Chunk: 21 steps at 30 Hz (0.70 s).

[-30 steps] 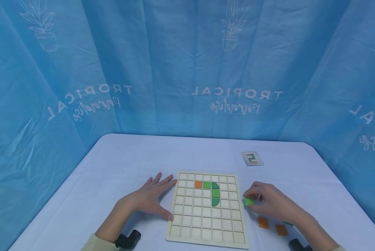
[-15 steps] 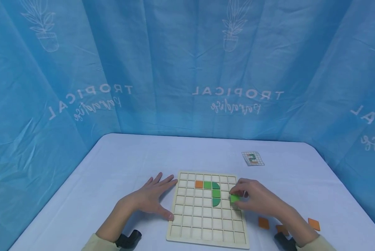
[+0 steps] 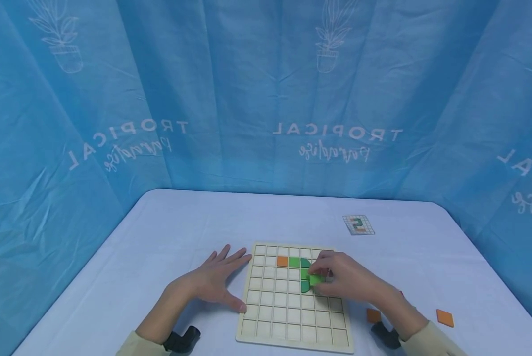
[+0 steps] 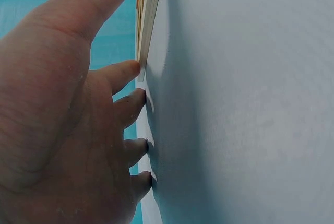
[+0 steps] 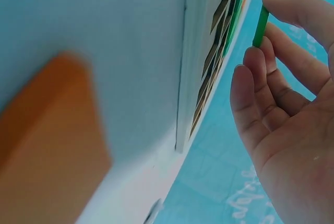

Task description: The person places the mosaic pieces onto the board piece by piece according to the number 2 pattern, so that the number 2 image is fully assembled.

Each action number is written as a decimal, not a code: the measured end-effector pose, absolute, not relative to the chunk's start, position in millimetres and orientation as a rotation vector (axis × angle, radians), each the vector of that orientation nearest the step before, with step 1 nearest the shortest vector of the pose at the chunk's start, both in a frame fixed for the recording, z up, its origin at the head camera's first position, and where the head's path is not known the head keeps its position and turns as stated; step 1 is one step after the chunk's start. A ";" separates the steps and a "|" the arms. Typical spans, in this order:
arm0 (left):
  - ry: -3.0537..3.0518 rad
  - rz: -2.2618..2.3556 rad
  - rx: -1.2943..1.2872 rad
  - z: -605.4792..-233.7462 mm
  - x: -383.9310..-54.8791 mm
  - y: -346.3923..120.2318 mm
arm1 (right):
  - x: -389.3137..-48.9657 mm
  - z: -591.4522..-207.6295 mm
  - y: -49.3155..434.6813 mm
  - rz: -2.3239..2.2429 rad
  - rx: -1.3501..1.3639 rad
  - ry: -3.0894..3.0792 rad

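Observation:
Between thumb and fingers my right hand (image 3: 343, 277) pinches a light green square tile (image 3: 315, 280), held over the wooden grid board (image 3: 288, 331). In the right wrist view the green tile (image 5: 260, 27) appears edge-on, above the board's surface. On the board lie an orange square tile (image 3: 282, 261), a green square tile (image 3: 294, 262), and a column of green pieces partly covered by the held tile and fingers. My left hand (image 3: 214, 279) rests with spread fingers at the board's left edge; its thumb and index finger (image 4: 125, 72) touch that edge.
Orange tiles (image 3: 445, 318) lie on the white table right of the board, some partly hidden by my right forearm. A pattern card (image 3: 359, 225) with a small coloured grid lies beyond the board. A blue printed curtain (image 3: 266, 99) hangs behind the table.
My right hand has carried the green square tile leftward from beside the board to above the column of green pieces. The left hand and board have stayed put.

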State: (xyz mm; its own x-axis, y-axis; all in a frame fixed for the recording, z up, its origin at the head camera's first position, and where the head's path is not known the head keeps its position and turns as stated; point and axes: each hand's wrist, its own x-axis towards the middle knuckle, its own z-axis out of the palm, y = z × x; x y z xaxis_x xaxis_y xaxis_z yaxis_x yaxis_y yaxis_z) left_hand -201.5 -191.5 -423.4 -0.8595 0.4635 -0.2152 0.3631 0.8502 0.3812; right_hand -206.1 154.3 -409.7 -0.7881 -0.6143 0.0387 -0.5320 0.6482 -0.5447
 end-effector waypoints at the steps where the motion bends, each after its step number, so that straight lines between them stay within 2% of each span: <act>1: 2.727 0.475 0.626 -423.2 -201.5 -191.7 | -206.5 -409.6 151.6 -0.817 -0.965 2.714; 21: 2.725 0.470 0.636 -423.0 -201.6 -191.7 | -208.7 -411.5 114.7 -0.713 -1.058 2.657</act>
State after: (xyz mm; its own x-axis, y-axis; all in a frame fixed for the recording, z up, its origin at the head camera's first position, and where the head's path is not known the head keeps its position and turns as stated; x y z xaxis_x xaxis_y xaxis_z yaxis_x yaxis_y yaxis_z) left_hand -201.6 -191.7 -423.0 -0.8559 0.4703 -0.2151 0.3711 0.8483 0.3778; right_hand -208.7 114.7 -411.5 -0.7259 -0.6878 -0.0024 -0.5943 0.6289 -0.5013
